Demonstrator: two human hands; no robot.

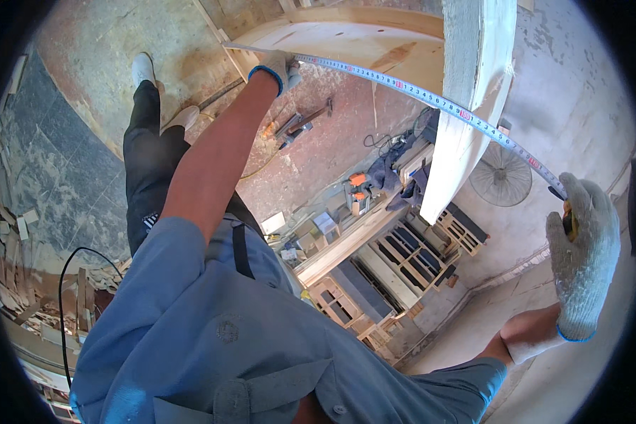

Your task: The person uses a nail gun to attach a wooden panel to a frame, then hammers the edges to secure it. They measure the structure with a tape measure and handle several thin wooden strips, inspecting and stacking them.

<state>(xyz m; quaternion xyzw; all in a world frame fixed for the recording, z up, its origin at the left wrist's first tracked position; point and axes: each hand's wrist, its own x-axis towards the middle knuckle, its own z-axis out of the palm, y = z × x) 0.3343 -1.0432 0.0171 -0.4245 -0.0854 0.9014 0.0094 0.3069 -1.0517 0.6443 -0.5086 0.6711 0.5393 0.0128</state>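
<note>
Workshop floor, left hand (281, 68) and right hand (581, 247) (both gloved) gripping stretched tape measure (431, 95)

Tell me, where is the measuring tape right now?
In the head view the measuring tape is stretched across the upper half, from the gloved left hand by the wooden panel to the gloved right hand, crossing the pale board.

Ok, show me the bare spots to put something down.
Bare: pale floor right of the upright board, around the fan; reddish floor under the tape measure. Crowded: wooden frames, scrap pile.
</note>
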